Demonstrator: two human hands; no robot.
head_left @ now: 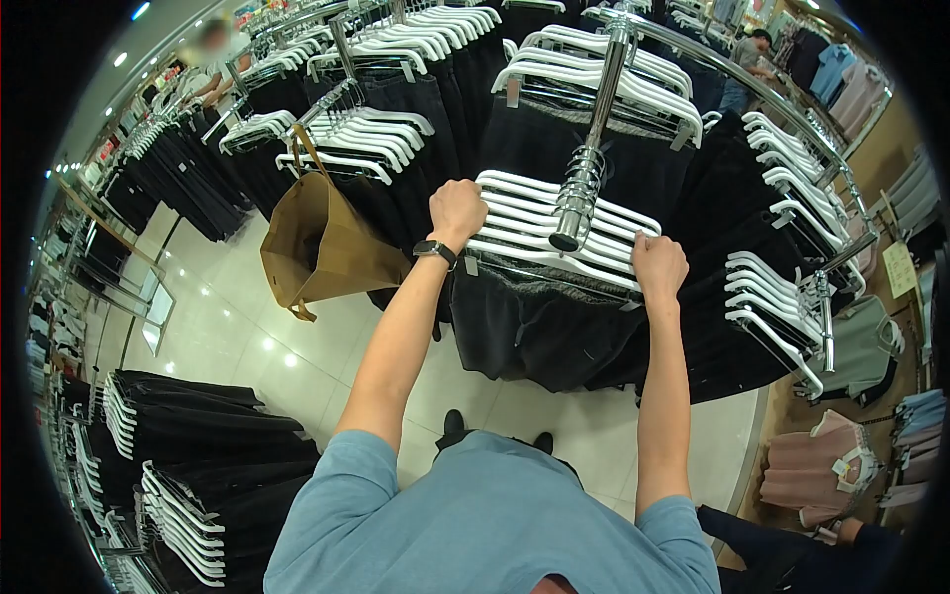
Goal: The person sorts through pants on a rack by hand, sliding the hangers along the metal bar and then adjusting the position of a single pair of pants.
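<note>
Several white hangers with dark trousers or skirts hang in a row from a chrome display arm. My left hand, with a dark watch on the wrist, is closed at the left ends of these hangers. At their right ends my right hand is curled with the fingers bent around the tips. The dark garments hang below, between my forearms. Just left of my left hand, a brown paper bag hangs by its handle at the rack.
More white hangers with dark garments fill the arms behind and to the right. Another rack of dark garments stands at lower left. Pink shirts are displayed at right. People stand in the background. The floor is pale tile.
</note>
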